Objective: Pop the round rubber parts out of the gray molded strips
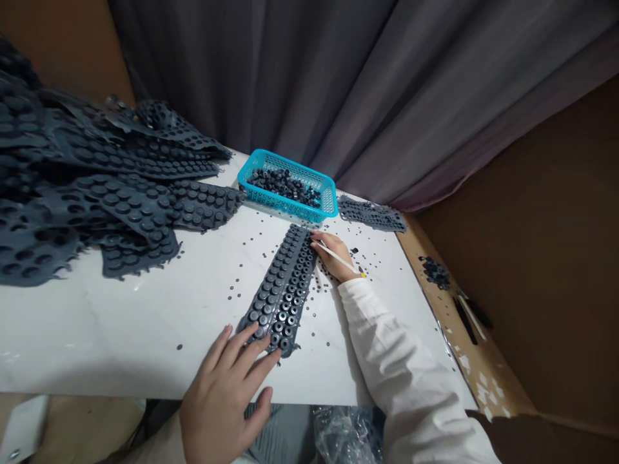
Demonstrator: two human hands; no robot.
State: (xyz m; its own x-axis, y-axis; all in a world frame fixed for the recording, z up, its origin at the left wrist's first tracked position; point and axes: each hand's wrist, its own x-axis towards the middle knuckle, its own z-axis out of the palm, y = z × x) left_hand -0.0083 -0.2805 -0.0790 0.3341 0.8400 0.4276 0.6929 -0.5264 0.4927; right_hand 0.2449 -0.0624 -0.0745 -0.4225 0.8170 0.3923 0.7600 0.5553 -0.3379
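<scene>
A dark grey rubber sheet (285,277) with rows of round raised parts lies lengthwise on the white table. Along its right side the round parts show holes in their middles. My left hand (232,380) rests with spread fingers on the near end of the sheet. At the far right end, my right hand (333,254) is closed around a thin white stick (341,259) with a yellow end. Its fingertips touch the sheet's edge; the tip of the stick is hidden there. Small dark discs are scattered around the sheet.
Beyond the sheet stands a blue basket (287,187) of small black rubber parts. Heaped moulded rubber sheets (120,187) cover the left side. Another strip (372,214) lies right of the basket. Dark scraps (435,272) sit on a brown ledge at right. A curtain (290,77) hangs behind.
</scene>
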